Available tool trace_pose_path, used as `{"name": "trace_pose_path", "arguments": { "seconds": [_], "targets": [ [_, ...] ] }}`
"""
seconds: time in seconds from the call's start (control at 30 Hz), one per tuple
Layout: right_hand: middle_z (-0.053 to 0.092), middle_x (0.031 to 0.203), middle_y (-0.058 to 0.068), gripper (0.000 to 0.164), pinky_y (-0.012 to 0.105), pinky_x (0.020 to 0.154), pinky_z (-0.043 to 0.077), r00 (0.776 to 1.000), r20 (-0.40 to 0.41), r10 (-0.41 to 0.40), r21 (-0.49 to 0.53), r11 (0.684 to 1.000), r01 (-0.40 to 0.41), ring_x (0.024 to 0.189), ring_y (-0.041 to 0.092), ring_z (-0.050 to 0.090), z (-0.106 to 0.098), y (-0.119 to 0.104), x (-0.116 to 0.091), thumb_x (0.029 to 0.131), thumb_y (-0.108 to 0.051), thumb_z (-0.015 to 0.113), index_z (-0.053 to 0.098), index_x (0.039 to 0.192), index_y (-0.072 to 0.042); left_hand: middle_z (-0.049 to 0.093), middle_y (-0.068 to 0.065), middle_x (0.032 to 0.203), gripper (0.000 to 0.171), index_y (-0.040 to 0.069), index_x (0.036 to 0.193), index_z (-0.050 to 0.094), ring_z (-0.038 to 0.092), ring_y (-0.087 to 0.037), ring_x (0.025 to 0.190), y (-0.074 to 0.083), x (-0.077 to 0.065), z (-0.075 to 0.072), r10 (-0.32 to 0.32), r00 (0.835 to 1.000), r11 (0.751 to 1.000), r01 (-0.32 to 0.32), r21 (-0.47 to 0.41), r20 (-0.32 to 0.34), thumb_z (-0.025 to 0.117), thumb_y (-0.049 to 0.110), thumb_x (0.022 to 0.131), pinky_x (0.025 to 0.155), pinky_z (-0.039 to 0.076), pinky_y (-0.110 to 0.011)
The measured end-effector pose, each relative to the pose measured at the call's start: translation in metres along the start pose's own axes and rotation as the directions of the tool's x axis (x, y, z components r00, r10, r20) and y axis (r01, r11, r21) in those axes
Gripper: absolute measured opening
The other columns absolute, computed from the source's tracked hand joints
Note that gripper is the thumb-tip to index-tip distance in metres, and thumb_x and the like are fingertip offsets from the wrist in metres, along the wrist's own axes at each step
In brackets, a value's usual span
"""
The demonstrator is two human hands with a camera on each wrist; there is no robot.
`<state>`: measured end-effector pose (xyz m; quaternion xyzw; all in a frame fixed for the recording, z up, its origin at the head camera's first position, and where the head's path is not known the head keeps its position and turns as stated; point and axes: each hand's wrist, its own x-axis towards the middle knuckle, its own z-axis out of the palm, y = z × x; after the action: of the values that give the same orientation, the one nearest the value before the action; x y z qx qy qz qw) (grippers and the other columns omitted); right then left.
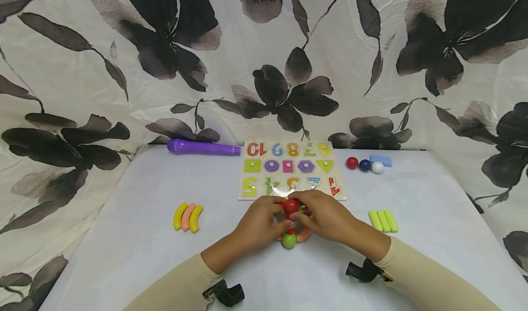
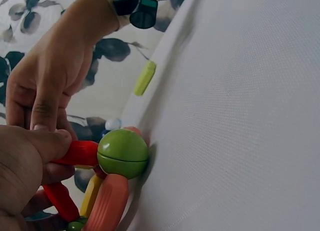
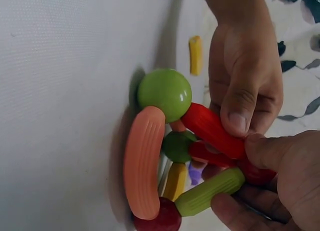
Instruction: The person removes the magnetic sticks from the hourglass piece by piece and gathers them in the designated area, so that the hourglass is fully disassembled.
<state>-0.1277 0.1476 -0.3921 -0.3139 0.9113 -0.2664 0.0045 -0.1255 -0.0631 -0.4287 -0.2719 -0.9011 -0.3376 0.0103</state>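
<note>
Left hand (image 1: 259,221) pinches a red stick (image 3: 212,130), right hand (image 1: 330,215) a red ball (image 1: 290,205). Maybe that keeps the toy (image 1: 289,241) steady.

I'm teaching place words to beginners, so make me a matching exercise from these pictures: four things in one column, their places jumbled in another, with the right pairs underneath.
Things
1. Ball-and-stick model
2. Purple microphone
3. Loose lime sticks
4. Blue block

Places
A. Beside the small navy and white balls
B. On the table, between the blue block and the right sleeve
C. Held by the left hand and right hand
D. Left of the number board

Right pairs: 1-C, 2-D, 3-B, 4-A
</note>
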Motion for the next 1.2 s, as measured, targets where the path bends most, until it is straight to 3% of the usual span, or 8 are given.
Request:
{"name": "trace_pose_path", "arguments": {
  "seconds": [0.33,0.8,1.2],
  "targets": [
    [0.07,0.111,0.002,0.04,0.033,0.085,0.058,0.999,0.043,0.015,0.084,0.996,-0.019,0.097,0.015,0.063,0.0008,0.0021,-0.0004,0.095,-0.014,0.074,0.062,0.132,-0.005,0.069,-0.007,0.125,0.016,0.011,0.08,0.073,0.06,-0.024,0.117,0.001,-0.0005,0.0015,-0.011,1.0,1.0,0.011,-0.021,-0.013,0.085,0.022,0.085,0.101,0.049,-0.04],
    [0.068,0.119,0.006,0.042,0.031,0.087,0.057,0.997,0.07,0.018,0.118,0.993,-0.026,0.101,0.016,0.061,0.0017,0.0049,0.0005,0.096,-0.013,0.073,0.058,0.135,-0.004,0.068,-0.003,0.124,0.02,0.014,0.079,0.072,0.058,-0.021,0.118,0.0017,0.0002,0.0009,-0.049,0.999,0.999,0.05,-0.011,0.016,0.084,0.028,0.087,0.101,0.049,-0.039],
    [0.067,0.118,0.005,0.042,0.029,0.085,0.057,0.997,0.08,0.01,0.17,0.985,-0.023,0.099,0.015,0.06,0.0025,0.0088,0.0002,0.098,-0.012,0.07,0.057,0.136,-0.004,0.068,-0.006,0.123,0.018,0.013,0.08,0.072,0.058,-0.023,0.118,0.0024,0.0009,0.001,-0.05,0.999,0.998,0.05,-0.026,0.015,0.084,0.024,0.086,0.102,0.049,-0.04]
  ]
}}
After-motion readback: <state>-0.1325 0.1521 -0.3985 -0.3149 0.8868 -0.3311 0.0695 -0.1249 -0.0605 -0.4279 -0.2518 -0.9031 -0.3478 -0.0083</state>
